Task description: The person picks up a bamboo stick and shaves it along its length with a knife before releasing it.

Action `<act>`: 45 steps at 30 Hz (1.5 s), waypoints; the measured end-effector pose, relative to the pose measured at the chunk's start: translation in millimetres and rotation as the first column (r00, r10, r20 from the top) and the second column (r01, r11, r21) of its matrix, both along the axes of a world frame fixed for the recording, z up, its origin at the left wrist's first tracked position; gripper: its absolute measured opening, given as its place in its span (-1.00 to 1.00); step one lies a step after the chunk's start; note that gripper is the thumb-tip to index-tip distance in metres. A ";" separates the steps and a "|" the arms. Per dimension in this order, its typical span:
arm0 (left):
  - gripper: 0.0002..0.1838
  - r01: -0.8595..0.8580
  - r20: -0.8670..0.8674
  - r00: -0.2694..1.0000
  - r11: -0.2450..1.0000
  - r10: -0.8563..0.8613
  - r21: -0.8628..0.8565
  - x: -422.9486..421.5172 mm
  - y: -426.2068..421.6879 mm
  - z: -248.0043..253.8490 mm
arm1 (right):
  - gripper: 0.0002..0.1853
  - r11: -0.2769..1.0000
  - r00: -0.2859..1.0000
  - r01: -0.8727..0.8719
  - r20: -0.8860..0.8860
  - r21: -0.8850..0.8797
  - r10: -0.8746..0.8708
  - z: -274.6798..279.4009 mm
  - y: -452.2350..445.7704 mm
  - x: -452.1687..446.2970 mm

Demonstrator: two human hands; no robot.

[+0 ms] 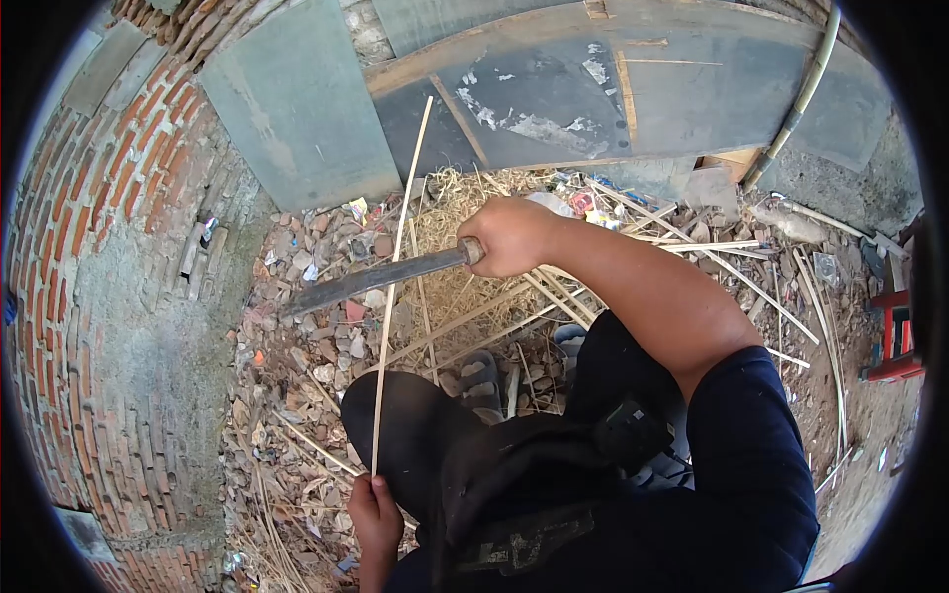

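My left hand (376, 516) is closed around the lower end of a long, thin bamboo strip (382, 385), which slants up across my knee. In my right hand (516, 237) is the handle of a machete (427, 265), its dark blade reaching out to the left. Blade and strip cross near the middle of the strip; whether they touch I cannot tell. A pile of pale shavings (460, 232) lies on the ground under the right hand.
More bamboo strips (761, 292) lie scattered on the rubble ground (326, 336). A brick wall (109, 296) rises on the left, with grey panels (297, 109) at the far side. A pipe (806, 89) leans at the right, near a red object (895, 336).
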State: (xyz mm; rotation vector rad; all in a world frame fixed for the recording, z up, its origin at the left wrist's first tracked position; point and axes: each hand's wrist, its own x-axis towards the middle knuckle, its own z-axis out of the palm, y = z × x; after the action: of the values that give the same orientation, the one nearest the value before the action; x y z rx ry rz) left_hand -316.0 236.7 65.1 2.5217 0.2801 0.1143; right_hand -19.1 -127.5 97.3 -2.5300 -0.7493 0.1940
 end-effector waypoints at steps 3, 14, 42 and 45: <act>-0.61 -0.056 0.002 0.998 0.998 0.056 -0.015 -8.2 17.3 -21.5 | -0.66 0.996 1.000 -0.019 -0.026 -0.091 0.017 -0.9 6.9 -0.2; -0.51 0.005 -0.001 1.000 0.982 -0.005 0.191 -9.9 30.1 -34.4 | -0.70 0.990 0.996 -0.081 -0.033 -0.116 0.078 -7.9 23.6 -2.3; -0.56 -0.021 0.057 0.998 0.983 0.011 0.182 -5.9 36.0 -47.1 | -0.66 0.923 0.776 0.143 -0.619 0.357 0.119 -17.8 -9.3 19.1; -0.57 0.009 -0.036 0.999 0.987 -0.004 0.159 -6.8 40.2 -39.4 | -0.57 0.912 0.818 0.241 -0.575 0.333 -0.006 -18.3 -13.6 23.5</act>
State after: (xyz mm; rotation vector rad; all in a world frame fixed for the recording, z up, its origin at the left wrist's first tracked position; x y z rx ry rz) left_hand -322.8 276.9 25.8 2.6857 0.2873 0.0920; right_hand 4.4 -141.0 79.0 -1.9654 -0.3306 0.6486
